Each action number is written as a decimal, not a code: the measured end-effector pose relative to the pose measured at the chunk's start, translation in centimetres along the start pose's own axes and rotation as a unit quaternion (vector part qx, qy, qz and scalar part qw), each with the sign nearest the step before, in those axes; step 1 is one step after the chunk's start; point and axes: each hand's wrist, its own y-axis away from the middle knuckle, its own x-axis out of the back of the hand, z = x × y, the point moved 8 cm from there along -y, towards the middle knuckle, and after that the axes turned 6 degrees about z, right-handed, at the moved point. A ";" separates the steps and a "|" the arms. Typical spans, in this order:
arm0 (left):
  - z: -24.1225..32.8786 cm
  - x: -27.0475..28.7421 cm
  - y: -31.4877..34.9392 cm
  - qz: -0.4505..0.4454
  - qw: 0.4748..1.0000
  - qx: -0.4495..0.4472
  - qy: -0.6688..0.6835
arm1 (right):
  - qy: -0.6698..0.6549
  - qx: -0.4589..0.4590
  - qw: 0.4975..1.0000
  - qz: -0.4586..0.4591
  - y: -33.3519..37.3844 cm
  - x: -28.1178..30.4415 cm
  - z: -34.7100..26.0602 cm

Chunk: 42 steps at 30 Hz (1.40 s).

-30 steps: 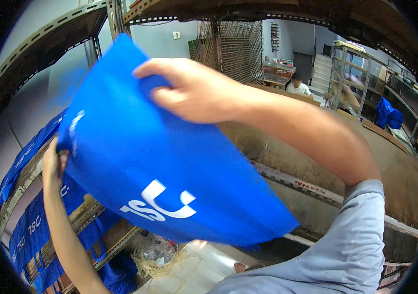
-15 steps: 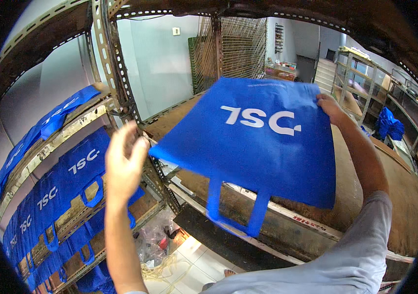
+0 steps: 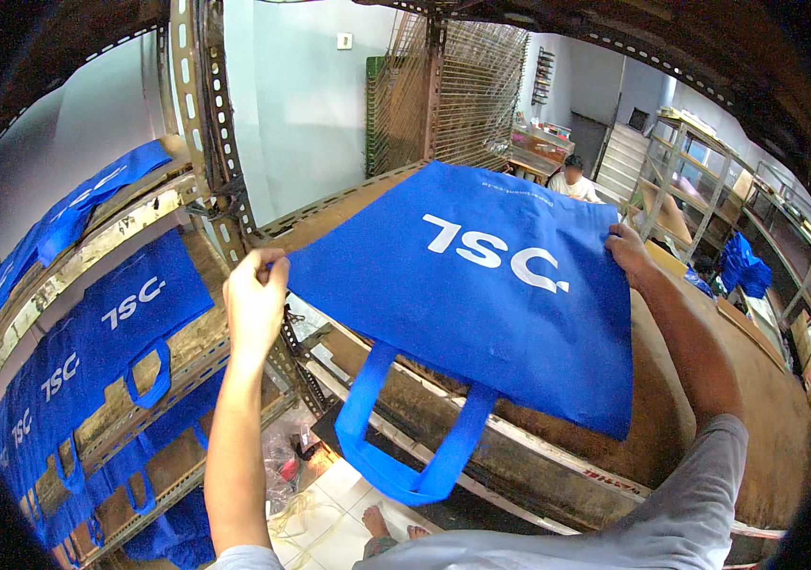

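A flat blue tote bag (image 3: pixel 481 313) with white printing is held over the brown shelf board, its loop handle hanging over the front edge toward me. My left hand (image 3: pixel 255 290) is closed at the bag's left corner, thumb and fingers pinched together there. On the other side, my right hand (image 3: pixel 629 255) grips the bag's right edge, the fingers partly hidden by it. The bag's far part lies low over the board; whether it rests on it I cannot tell.
At left, a rack (image 3: pixel 73 290) holds several blue tote bags (image 3: pixel 135 304) laid in overlapping rows. A metal upright (image 3: pixel 211 104) stands beyond my left hand. A person (image 3: pixel 574 180) sits in the back. Metal shelving (image 3: pixel 676 180) and a blue bundle (image 3: pixel 743 266) are at right.
My left hand has gone from loose, parted fingers to a pinch at the bag's left corner. The bag has come slightly nearer, its handle swinging left. A person has come into sight at the back.
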 end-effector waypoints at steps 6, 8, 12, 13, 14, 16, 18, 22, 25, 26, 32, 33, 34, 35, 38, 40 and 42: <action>0.8 -1.8 -7.9 0.008 0.997 -0.081 -0.003 | -0.121 0.044 0.992 0.018 0.3 0.1 -6.8; 0.9 -3.2 -9.5 -0.015 0.993 -0.120 -0.015 | -0.163 0.004 0.987 -0.005 -1.7 -0.3 -4.8; -5.3 -8.1 -10.0 -0.163 0.957 -0.147 -0.191 | -0.032 -0.028 0.998 -0.050 -0.5 -2.9 -1.2; -5.7 -8.4 -9.9 -0.157 0.955 -0.161 -0.193 | -0.046 -0.039 0.997 -0.043 -0.5 -2.9 -1.2; -6.1 -8.5 -10.0 -0.150 0.953 -0.175 -0.195 | -0.061 -0.049 0.996 -0.036 -0.7 -2.9 -1.2; -6.0 -9.4 -10.1 -0.156 0.951 -0.187 -0.191 | -0.047 -0.062 0.997 -0.027 -1.0 -2.3 -1.5; -6.1 -9.8 -10.2 -0.163 0.944 -0.201 -0.206 | -0.069 -0.038 0.997 -0.024 -0.8 -2.8 -2.7; -5.9 -10.0 -10.1 -0.166 0.941 -0.196 -0.222 | -0.032 -0.044 0.998 -0.023 -2.0 -3.7 -2.2; -5.9 -10.2 -10.0 -0.157 0.946 -0.187 -0.215 | -0.001 -0.057 0.998 -0.002 -2.6 -4.2 -1.0; -5.9 -10.3 -9.9 -0.153 0.948 -0.189 -0.205 | -0.013 -0.060 0.998 0.004 -2.6 -4.1 -0.5; -6.3 -9.4 -9.8 -0.142 0.960 -0.183 -0.156 | -0.033 -0.093 0.995 -0.033 -1.1 -4.0 -1.8; -6.2 -9.4 -9.7 -0.144 0.964 -0.184 -0.130 | -0.038 -0.105 0.993 -0.033 -0.6 -3.5 -1.9; -6.0 -9.4 -9.7 -0.146 0.966 -0.185 -0.105 | -0.039 -0.103 0.993 -0.034 -0.6 -3.3 -1.6; -6.1 -9.5 -9.8 -0.141 0.967 -0.183 -0.108 | -0.039 -0.100 0.994 -0.034 -0.6 -3.1 -1.2; -6.0 -9.7 -9.9 -0.130 0.968 -0.180 -0.115 | 0.009 -0.067 0.998 0.000 -0.5 -2.0 -1.3; -5.7 -9.4 -9.8 -0.119 0.968 -0.180 -0.125 | 0.074 -0.023 0.997 -0.008 1.0 -2.5 -4.1; -5.8 -9.4 -9.7 -0.122 0.967 -0.187 -0.126 | 0.123 -0.024 0.992 -0.007 0.5 -2.2 -3.2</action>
